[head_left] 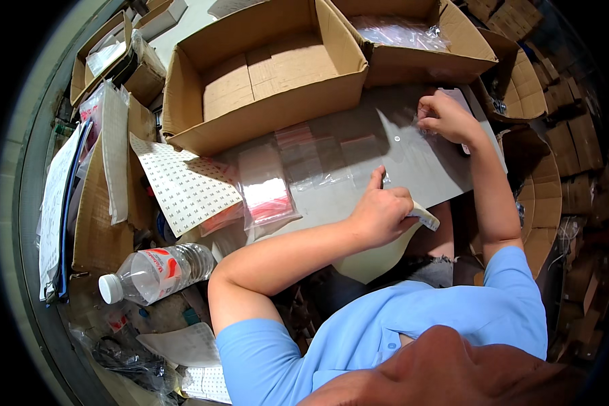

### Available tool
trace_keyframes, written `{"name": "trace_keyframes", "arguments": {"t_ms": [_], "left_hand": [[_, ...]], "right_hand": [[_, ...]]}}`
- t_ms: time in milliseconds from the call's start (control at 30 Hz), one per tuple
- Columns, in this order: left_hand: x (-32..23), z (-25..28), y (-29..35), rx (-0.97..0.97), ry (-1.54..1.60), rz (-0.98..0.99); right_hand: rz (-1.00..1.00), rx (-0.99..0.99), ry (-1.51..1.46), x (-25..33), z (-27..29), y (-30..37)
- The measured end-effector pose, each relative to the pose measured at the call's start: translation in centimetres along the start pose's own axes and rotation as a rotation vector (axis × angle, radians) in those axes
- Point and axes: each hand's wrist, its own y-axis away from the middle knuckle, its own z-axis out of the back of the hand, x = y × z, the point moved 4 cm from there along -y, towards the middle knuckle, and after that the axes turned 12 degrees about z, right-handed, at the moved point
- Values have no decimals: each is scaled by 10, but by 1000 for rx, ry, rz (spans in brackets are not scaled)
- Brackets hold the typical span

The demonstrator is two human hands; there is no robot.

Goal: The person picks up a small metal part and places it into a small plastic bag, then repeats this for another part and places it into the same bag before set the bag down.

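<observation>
My left hand [384, 211] is over the near edge of the grey work surface [331, 206]. Its index finger points away from me, while the other fingers curl round a pale cream sheet [379, 256] with a bent-up edge. Farther right, my right hand [448, 120] is pinched, with what looks like a bit of clear plastic bag [423, 127] at the fingertips. Partly under that wrist lies a flat, light-coloured object [457, 99]. Between the hands sits a tiny round white sticker [397, 139]. Small clear zip bags [311, 159] lie left of it.
A large open cardboard box [271, 101] stands at the back, beside another box [430, 64] holding clear bags. Left are a stack of red-edged bags [266, 189], a printed sticker sheet [183, 186] and a plastic bottle [159, 273]. More cartons [538, 183] crowd the right.
</observation>
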Motion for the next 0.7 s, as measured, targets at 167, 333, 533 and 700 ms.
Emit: {"name": "trace_keyframes", "arguments": {"t_ms": [167,333,533,700], "left_hand": [[-1,-1,-2,36,-14,16],[0,0,-2,16,-16,-5],[1,0,0,-5,-22,-5],[0,-4,-3,-5,-3,-37]], "right_hand": [[124,-130,-247,25,-1,-2],[36,57,-118,31,-16,-14],[277,25,-336,49,17,-13],[441,-789,-363,22,117,-43]]}}
